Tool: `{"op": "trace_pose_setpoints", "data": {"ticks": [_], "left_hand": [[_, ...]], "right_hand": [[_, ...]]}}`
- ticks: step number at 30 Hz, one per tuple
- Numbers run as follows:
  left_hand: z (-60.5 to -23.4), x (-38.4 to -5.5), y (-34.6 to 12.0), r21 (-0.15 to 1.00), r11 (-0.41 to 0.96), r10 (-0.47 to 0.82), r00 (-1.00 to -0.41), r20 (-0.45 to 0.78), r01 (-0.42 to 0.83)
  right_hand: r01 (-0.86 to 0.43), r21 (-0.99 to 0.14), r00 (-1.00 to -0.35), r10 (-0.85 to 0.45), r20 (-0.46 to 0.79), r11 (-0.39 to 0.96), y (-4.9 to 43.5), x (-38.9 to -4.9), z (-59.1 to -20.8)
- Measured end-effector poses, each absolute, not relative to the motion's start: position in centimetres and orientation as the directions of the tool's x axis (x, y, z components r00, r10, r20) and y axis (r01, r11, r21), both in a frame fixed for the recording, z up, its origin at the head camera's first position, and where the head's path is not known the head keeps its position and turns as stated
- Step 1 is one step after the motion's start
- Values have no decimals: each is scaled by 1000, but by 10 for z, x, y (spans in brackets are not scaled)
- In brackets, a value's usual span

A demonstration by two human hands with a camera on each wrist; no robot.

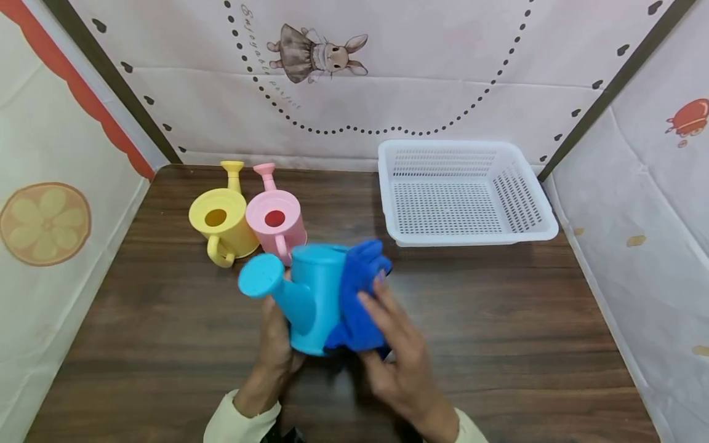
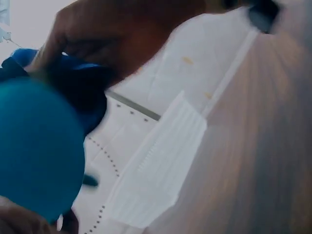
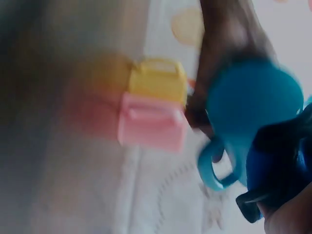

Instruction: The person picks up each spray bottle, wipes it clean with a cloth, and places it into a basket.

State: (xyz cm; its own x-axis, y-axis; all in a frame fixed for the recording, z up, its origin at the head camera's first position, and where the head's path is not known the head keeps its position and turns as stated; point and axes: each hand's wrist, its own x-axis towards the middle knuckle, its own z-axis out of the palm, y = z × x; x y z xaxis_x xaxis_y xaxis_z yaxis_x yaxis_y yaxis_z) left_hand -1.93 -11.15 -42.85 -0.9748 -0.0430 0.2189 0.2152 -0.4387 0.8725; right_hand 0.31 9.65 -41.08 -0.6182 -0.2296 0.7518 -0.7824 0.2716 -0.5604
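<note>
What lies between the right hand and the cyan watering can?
A bunched blue cloth; the head view shows the right hand holding it against the cyan watering can.

Tabletop booth, with patterned sheets point(image 1: 415, 98) on three sides of a wood-grain table point(image 1: 498, 344).

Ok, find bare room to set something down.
Brown woodgrain tabletop is bare right of the right hand, in front of the white perforated plastic basket, and left of the left hand. Crowded: back left, by the yellow watering can and pink watering can.
</note>
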Motion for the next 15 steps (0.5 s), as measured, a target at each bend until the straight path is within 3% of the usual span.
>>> {"op": "trace_pose_setpoints", "data": {"ticks": [3, 5, 9, 12, 15], "left_hand": [[-412, -29, -111, 861, -402, -233, -944, 233, 312], [-409, -31, -111, 851, -393, -272, -929, 253, 347], [-415, -30, -109, 830, -441, -82, -936, 341, 341], [-424, -25, -108, 851, -463, 61, -950, 307, 246], [-433, -17, -111, 876, -453, 125, -961, 245, 165]], "right_hand": [[-850, -448, -518, -281, 808, 279, 82, 13, -424], [-866, -411, -487, -294, 823, 285, 78, 15, -429], [-864, -413, -487, -267, 832, 290, 82, 7, -421], [-857, -434, -501, -251, 828, 277, 90, -5, -409], [-829, -481, -544, -213, 811, 286, 101, -16, -398]]}}
